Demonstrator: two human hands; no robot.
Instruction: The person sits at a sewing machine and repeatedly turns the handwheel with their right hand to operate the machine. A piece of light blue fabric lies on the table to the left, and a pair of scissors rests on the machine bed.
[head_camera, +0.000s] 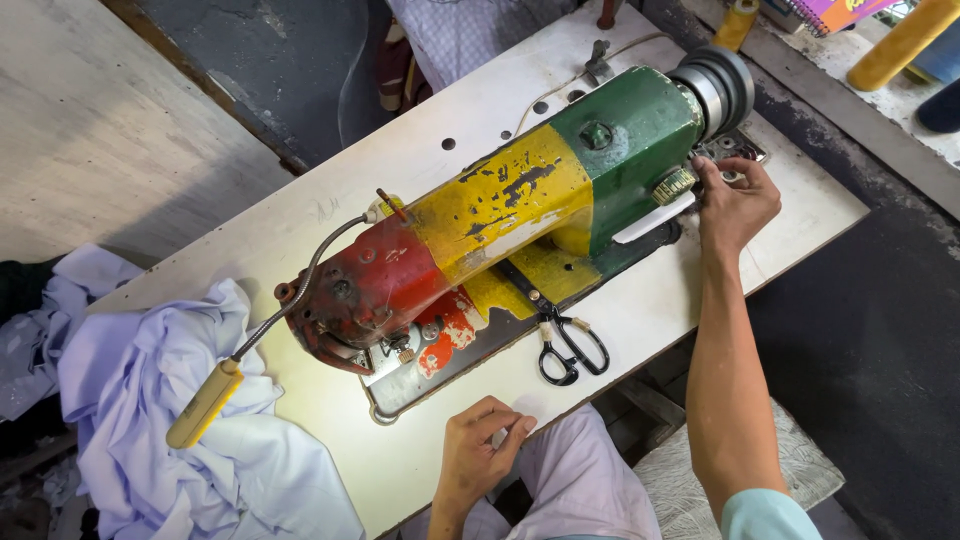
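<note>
The right hand (735, 205) is observed at the handwheel end of the sewing machine (500, 215), fingers closed narrowly on small parts there, best picked singly, while the left hand (482, 450), loosely curled and empty, rests at the table (400, 150) edge below the machine.

Scissors (570, 345) lie on the table (650, 300) before the sewing machine (500, 220), cloth (190, 400) at its left.
</note>
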